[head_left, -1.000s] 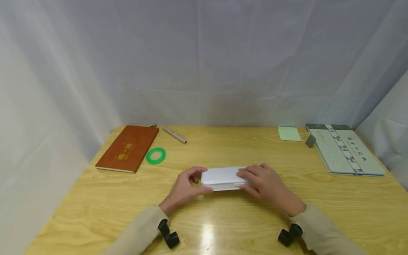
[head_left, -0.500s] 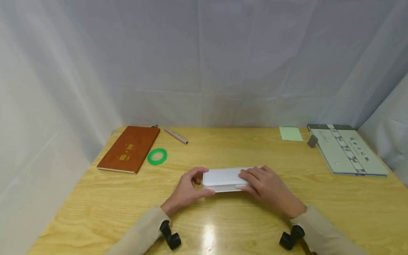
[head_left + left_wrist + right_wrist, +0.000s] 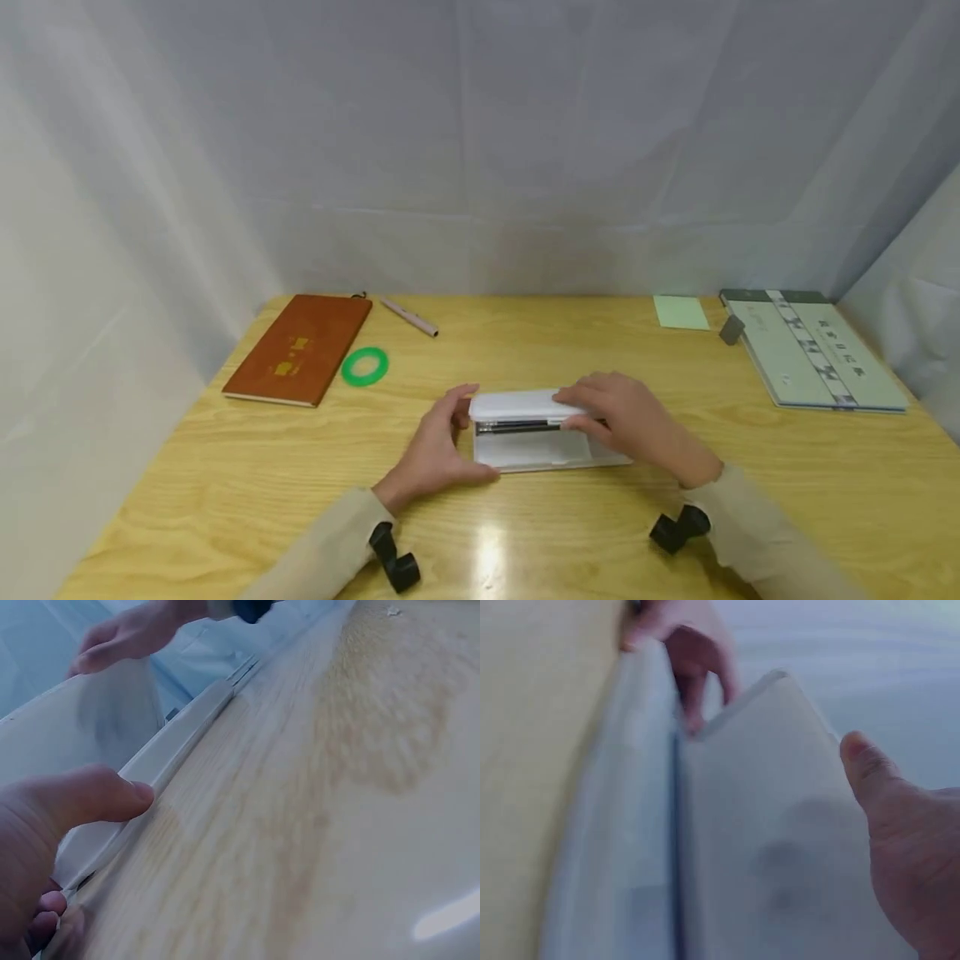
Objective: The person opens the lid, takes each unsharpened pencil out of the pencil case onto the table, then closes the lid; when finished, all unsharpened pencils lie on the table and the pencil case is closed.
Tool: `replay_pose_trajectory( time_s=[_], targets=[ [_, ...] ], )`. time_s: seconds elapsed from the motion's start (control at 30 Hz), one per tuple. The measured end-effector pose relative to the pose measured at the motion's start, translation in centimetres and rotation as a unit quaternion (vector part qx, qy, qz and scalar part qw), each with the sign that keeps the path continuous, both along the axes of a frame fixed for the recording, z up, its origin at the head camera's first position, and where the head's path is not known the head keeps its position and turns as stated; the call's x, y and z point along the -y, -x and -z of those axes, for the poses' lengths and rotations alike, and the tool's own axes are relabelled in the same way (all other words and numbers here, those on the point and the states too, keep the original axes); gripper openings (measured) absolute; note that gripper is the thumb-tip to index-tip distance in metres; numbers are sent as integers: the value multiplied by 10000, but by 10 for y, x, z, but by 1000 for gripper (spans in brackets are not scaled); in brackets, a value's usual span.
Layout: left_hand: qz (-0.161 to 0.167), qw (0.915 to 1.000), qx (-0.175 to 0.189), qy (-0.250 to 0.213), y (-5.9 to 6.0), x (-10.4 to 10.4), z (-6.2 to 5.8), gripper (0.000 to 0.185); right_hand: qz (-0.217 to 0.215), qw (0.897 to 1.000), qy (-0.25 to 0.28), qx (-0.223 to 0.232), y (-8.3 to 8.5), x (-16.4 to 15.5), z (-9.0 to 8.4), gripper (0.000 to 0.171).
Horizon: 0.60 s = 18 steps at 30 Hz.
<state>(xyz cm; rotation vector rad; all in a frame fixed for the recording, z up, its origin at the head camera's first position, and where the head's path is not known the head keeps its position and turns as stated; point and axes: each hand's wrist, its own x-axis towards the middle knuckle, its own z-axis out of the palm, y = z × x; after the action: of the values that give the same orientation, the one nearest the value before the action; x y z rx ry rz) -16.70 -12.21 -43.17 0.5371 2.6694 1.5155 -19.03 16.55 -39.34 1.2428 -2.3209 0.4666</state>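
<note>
A white pencil case [image 3: 532, 452] lies on the table, its lid [image 3: 516, 406] tilted up along the front. Inside, several dark pens or pencils [image 3: 517, 427] show near the back. My left hand [image 3: 433, 454] holds the case's left end, thumb at the front edge and fingers round behind. The thumb [image 3: 97, 799] presses on the front rim in the left wrist view. With fingers on top and thumb beneath its front edge, my right hand [image 3: 628, 421] grips the lid toward the right end. The lid's inner face [image 3: 780, 817] stands raised in the right wrist view.
Back left on the table [image 3: 300, 517] are a brown notebook [image 3: 300, 350], a green tape ring [image 3: 365, 367] and a pen [image 3: 408, 317]. At the back right lie pale green sticky notes [image 3: 680, 313], a small grey block [image 3: 731, 330] and a light green book [image 3: 817, 354]. A white curtain hangs behind.
The pencil case's lid has swung up and back in my right hand, so its inside and the pens now show. My left hand stays at the left end.
</note>
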Motion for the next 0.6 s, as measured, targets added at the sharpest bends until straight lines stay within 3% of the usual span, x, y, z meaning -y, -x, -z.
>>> replay_pose_trajectory(
  time_s=[0.1,0.2,0.3,0.4,0.5,0.6],
  targets=[
    [8,10000,-48,14,0,2,1,119,318,9938,-301,1026,18,3,-25,34],
    [-21,9999,-144,57,0,1,3,124,423,9742,-356,2187,44,4,-42,24],
    [-47,9995,-252,201,0,2,3,126,221,9571,-291,2875,71,5,-49,20],
    [-8,9989,-329,348,2,2,4,126,168,9485,-240,3155,89,7,-50,19],
    [21,9983,-329,477,3,1,5,128,288,9446,-175,3265,96,7,-49,19],
    [8,9979,-317,570,2,0,5,129,473,9561,124,2891,93,8,-46,17]
  ],
)
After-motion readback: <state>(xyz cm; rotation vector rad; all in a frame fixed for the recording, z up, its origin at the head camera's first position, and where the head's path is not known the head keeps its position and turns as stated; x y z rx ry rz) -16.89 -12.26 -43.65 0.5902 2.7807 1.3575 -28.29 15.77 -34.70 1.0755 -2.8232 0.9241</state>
